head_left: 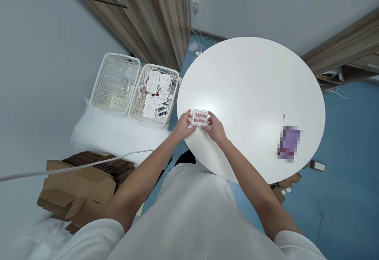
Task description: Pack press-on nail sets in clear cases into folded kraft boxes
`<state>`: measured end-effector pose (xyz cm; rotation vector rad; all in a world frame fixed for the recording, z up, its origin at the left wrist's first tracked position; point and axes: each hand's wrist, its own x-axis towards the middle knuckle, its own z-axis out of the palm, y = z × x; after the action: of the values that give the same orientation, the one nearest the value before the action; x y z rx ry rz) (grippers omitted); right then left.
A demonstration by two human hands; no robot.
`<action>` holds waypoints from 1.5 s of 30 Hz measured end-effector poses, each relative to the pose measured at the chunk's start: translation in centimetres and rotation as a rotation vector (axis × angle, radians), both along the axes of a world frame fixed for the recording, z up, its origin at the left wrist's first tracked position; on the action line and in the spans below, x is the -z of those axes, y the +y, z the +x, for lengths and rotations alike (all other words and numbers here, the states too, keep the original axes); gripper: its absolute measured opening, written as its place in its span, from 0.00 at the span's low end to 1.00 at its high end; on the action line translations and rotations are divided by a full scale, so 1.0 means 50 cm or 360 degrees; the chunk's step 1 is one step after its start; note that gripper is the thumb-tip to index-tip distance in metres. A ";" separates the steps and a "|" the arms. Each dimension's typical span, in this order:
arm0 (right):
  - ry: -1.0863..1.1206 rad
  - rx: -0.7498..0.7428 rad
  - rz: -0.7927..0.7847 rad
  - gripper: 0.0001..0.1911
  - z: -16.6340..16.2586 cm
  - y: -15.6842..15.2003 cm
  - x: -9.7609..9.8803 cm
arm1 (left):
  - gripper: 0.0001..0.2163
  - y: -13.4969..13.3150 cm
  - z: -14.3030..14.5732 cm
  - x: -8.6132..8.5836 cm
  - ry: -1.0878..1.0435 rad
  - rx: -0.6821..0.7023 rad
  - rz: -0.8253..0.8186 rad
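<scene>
Fingers of our left hand [181, 127] and right hand [217, 129] grip clear rectangular plastic case [200, 117]; pink artificial nails [199, 120] inside; near left edge of white round tabletop [251, 78]; uneven squeeze could tip it, spilling nails.

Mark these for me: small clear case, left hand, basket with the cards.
Small clear case [199, 117]: head view, middle of the case, between its two rows of nail-shaped pieces.
Left hand [181, 127]: head view, back of the hand.
Basket with the cards [137, 104]: head view, perforated left wall.
</scene>
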<state>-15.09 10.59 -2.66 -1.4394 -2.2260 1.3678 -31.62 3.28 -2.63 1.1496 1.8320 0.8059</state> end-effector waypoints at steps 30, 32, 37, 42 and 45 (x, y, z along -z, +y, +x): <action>-0.0148 0.0177 0.0051 0.31 -0.129 0.027 0.066 | 0.27 0.043 -0.086 0.062 0.0023 -0.0129 -0.0145; -0.0126 0.0185 0.0037 0.32 -0.129 0.026 0.068 | 0.27 0.040 -0.087 0.053 0.0029 -0.0115 -0.0155; -0.0044 0.0198 -0.0006 0.39 -0.124 0.019 0.069 | 0.27 0.034 -0.084 0.044 -0.0020 -0.0148 -0.0174; -0.0015 0.0266 -0.0031 0.38 -0.081 -0.015 0.051 | 0.29 0.016 -0.073 0.050 0.0016 -0.0192 -0.0121; -0.0012 0.0208 0.0017 0.32 -0.044 -0.045 0.035 | 0.29 -0.015 -0.057 0.044 0.0123 -0.0200 -0.0047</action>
<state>-17.29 8.37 -4.40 -1.5587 -2.0988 1.3091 -34.49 2.51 -4.85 1.0686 1.9897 0.8124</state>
